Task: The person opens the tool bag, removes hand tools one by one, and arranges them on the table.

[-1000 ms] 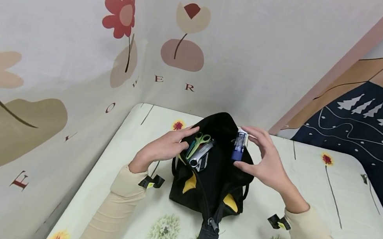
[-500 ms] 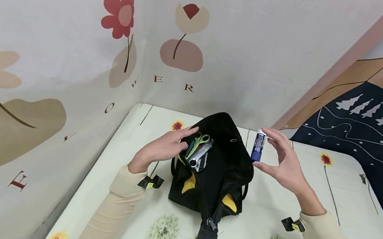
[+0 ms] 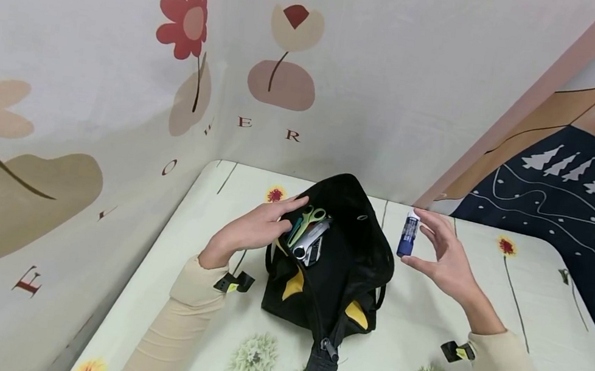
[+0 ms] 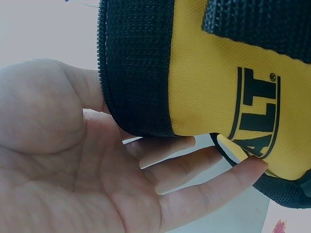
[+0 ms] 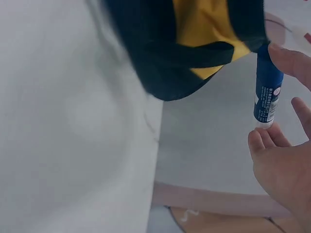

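Note:
A black and yellow zip bag (image 3: 367,276) stands unzipped on the table, its mouth spread wide. Along the bag's left rim lies my left hand (image 3: 257,225), with the thumb inside and the fingers against the yellow outer side, as the left wrist view shows. Green-handled scissors (image 3: 307,220) and a silver tool (image 3: 312,239), whose kind is unclear, are in the bag's left part. Right of the bag, my right hand (image 3: 445,263) pinches a blue glue stick (image 3: 409,235) with a white end, held lengthwise between thumb and fingertips above the table.
A pale flowered cloth (image 3: 409,320) covers the table. Printed fabric walls (image 3: 375,84) rise behind it and on the left. At the right hangs a dark blue cloth (image 3: 566,198) with white trees. The bag's zip pull (image 3: 330,349) lies at its front end.
My right hand has carried the glue stick out from over the bag's mouth to the right, then slightly lower. The left hand and the bag stay in place.

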Demonstrator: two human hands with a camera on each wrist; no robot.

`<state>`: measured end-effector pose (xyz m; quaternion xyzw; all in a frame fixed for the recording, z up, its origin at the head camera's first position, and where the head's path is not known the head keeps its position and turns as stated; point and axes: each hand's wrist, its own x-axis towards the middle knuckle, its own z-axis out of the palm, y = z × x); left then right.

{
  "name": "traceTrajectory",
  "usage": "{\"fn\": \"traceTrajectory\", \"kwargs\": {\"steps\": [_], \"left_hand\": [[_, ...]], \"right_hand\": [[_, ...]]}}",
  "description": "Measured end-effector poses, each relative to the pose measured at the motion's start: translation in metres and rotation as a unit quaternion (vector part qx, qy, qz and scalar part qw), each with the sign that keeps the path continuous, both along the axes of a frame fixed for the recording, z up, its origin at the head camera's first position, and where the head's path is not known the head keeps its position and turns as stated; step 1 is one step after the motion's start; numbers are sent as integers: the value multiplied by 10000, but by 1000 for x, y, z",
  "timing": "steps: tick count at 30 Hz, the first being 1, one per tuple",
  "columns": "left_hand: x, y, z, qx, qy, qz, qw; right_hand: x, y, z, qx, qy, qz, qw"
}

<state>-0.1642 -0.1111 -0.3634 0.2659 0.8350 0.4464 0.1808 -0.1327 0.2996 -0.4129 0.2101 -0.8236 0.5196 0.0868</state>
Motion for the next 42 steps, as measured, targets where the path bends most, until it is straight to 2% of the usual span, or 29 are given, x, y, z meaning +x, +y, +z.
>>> {"fn": "traceTrajectory", "kwargs": {"steps": [19, 31, 42], "left_hand": [[-1, 0, -1, 18, -57, 5, 10000], [-1, 0, -1, 20, -64, 16, 10000], [0, 1, 0, 5, -55, 31, 10000]], "right_hand": [[-10, 20, -54, 63, -526, 310, 9981], [-17, 25, -68, 293, -594, 703, 9953], [-22, 24, -73, 675, -757, 696, 9924]]}}
